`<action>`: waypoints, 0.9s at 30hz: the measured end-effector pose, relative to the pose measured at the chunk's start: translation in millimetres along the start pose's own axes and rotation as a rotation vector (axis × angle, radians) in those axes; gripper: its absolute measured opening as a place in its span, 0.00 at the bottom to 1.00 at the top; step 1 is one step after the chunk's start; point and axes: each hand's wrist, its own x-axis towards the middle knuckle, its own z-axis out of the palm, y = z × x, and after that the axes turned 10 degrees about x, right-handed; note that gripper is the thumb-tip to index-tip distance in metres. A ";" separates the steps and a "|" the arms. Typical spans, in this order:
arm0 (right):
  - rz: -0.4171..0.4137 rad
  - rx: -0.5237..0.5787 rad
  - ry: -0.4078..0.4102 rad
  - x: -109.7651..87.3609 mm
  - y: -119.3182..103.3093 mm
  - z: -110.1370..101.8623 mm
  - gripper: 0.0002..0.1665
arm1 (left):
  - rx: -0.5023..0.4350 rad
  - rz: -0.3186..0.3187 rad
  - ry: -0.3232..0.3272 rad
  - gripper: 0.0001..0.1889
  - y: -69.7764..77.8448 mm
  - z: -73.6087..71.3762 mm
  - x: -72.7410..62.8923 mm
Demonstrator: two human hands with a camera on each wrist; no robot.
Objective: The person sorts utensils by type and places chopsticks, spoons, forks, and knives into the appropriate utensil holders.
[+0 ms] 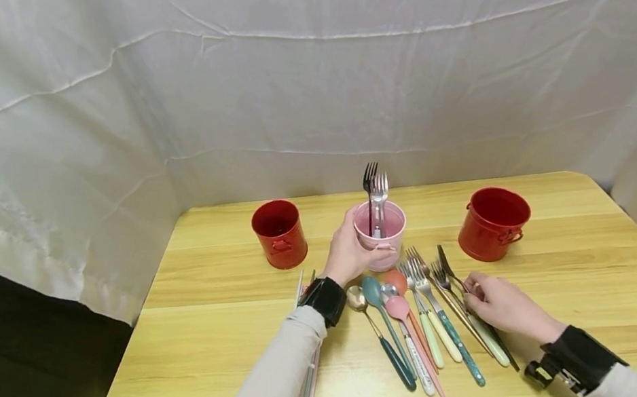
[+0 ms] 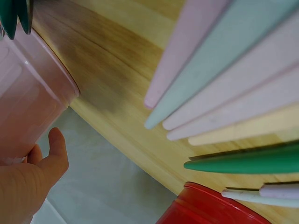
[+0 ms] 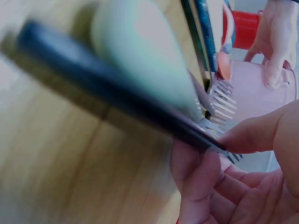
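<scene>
My left hand (image 1: 347,256) grips a pink pail (image 1: 399,231) from its left side. A black fork (image 1: 367,184) and silver forks (image 1: 381,192) stand in it, tines up. At the right end of the cutlery row, my right hand (image 1: 504,306) pinches a dark-handled fork (image 3: 107,88) by its neck between thumb and fingers. Its long handle slants down towards the table in the right wrist view. Just beside it lies a fork with a thick pale green handle (image 3: 140,56). More forks (image 1: 445,327) lie to the left of that hand.
Several spoons (image 1: 398,308) lie in the middle, left of the forks. Chopsticks (image 1: 307,392) lie partly hidden under my left forearm. One red pail (image 1: 284,248) stands at the back left, another red pail (image 1: 485,239) at the right. Pale cloth (image 1: 401,90) hangs behind the table.
</scene>
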 end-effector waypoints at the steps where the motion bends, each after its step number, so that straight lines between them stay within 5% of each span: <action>1: -0.002 0.018 0.004 0.6 0.4 -0.9 0.02 | 0.002 0.002 0.000 0.55 -0.2 0.2 0.1; 15: 0.029 0.512 -0.141 12.3 -2.0 -15.0 0.12 | 0.005 0.001 0.004 0.54 1.6 -1.0 -1.5; 27: 0.064 0.536 -0.091 34.5 -32.2 -21.7 0.20 | 0.006 -0.008 0.000 0.54 2.9 -1.3 -1.9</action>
